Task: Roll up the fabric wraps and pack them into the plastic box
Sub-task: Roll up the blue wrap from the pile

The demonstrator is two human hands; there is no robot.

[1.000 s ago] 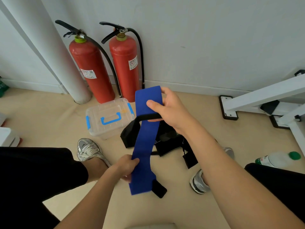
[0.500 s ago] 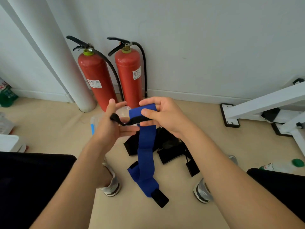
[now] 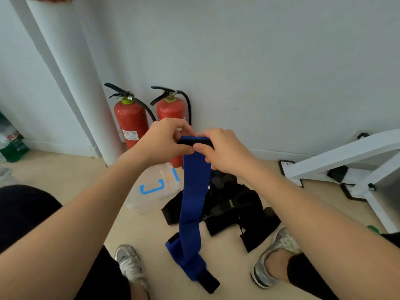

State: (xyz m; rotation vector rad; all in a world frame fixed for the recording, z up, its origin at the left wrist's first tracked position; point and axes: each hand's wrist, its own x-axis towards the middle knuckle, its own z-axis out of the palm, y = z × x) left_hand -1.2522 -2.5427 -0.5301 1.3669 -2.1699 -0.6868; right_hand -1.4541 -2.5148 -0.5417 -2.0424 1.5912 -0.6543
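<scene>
My left hand [image 3: 161, 138] and right hand [image 3: 223, 151] pinch the blue wrap's [image 3: 193, 204] top at frame centre, fingers curled; its tail reaches the floor [image 3: 149, 232] beside the box [image 3: 154, 190].

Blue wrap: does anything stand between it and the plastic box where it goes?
The plastic box appears to have its lid on, blue handle up. Otherwise nothing visible: the blue wrap hangs from the left hand and right hand beside it.

Hands: our left hand [image 3: 161, 140] and right hand [image 3: 223, 151] pinch the blue wrap's [image 3: 192, 202] top end.
Wrap: we see it hanging to the floor [image 3: 151, 230].
Box: plastic box [image 3: 154, 188] beside black wraps [image 3: 233, 208].
</scene>
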